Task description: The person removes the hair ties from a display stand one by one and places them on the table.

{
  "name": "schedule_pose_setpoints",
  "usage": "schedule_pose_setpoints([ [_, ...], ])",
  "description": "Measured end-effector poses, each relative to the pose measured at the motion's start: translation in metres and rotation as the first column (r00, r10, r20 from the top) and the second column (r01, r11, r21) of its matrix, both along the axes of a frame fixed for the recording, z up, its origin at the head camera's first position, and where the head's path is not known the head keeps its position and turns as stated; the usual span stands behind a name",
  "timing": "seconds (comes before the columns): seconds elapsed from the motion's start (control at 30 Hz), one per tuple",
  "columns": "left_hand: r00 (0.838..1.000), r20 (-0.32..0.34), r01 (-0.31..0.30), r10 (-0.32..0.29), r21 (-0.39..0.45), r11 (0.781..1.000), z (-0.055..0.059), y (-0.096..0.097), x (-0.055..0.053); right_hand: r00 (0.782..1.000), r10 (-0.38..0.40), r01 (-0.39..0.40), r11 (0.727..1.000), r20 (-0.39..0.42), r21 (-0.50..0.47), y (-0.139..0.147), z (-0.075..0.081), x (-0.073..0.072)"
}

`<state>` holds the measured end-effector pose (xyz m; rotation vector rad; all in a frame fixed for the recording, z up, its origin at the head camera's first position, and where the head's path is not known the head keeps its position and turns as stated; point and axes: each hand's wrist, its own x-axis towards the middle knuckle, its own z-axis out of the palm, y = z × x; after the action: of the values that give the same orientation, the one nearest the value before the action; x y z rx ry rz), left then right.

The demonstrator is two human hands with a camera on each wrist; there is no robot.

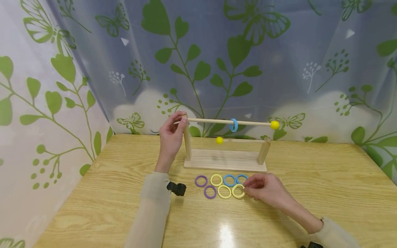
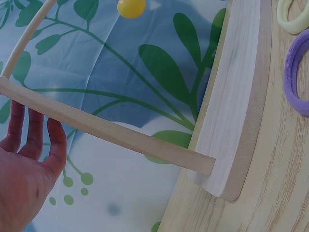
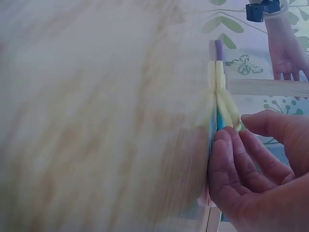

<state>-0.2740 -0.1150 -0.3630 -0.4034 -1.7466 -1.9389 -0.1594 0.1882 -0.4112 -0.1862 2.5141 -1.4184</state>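
My left hand (image 1: 172, 136) grips the top of the tall left post (image 1: 187, 146) of a wooden stand, thumb on the near side. From that post a long dowel (image 1: 211, 121) runs right to a yellow ball (image 1: 274, 125). A blue hair tie (image 1: 233, 125) hangs midway along it. Down on the table, my right hand (image 1: 270, 191) pinches the edge of a yellow hair tie (image 3: 232, 110) between thumb and fingers. In the right wrist view this tie is tilted up off the tabletop. The left fingertips are partly hidden behind the post.
More hair ties lie flat in two rows before the stand's base (image 1: 226, 166): purple (image 1: 205, 192), yellow (image 1: 224, 198) and blue (image 1: 230, 186). A shorter right post (image 1: 264, 151) carries a lower dowel (image 1: 242, 141) ending in another yellow ball (image 1: 219, 140). A patterned curtain (image 1: 198, 44) hangs behind.
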Motion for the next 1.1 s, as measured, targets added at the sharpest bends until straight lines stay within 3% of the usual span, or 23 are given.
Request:
schedule_pose_setpoints([
  [0.43, 1.0, 0.012, 0.006, -0.006, 0.009, 1.0, 0.001, 0.001, 0.0, 0.998, 0.007, -0.004, 0.999, -0.055, 0.054, 0.001, 0.002, 0.0],
  [0.7, 1.0, 0.003, 0.009, -0.01, 0.008, 1.0, 0.0, 0.0, 0.0, 0.999, -0.015, 0.017, 0.999, -0.04, 0.043, 0.003, 0.007, 0.001],
  [1.1, 1.0, 0.015, 0.006, -0.006, 0.008, 1.0, 0.001, 0.0, 0.0, 0.987, -0.084, 0.086, 0.996, -0.137, 0.005, 0.009, 0.019, -0.004],
])
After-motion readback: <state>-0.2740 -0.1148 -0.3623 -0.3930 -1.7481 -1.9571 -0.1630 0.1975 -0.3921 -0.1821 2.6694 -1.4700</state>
